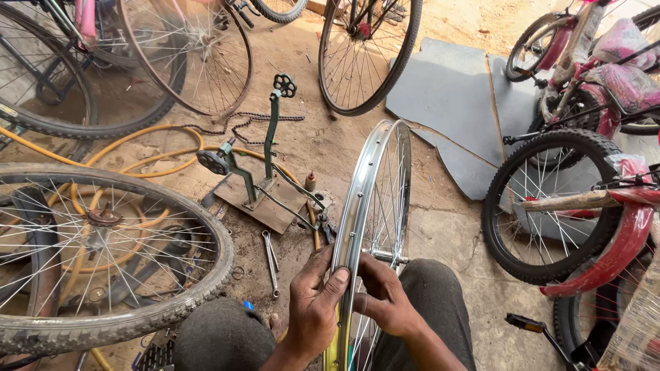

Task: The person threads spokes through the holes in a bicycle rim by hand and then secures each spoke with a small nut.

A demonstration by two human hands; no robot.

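Observation:
A bare silver bicycle rim [375,185] with thin spokes stands upright between my knees, its hub axle [390,258] pointing right. My left hand [313,306] grips the rim's near edge, thumb laid over the metal. On the rim's right side, my right hand [383,295] reaches in among the spokes, its fingers pinched close to the rim. Whether it holds a small tool or a spoke nipple is hidden.
A green truing stand [265,161] on a board sits ahead, wrenches [271,257] beside it. A tyred wheel [96,257] lies at left over yellow hose [148,154]. More wheels stand behind, a chain [237,126] on the dirt. Pink bicycles [584,178] crowd the right.

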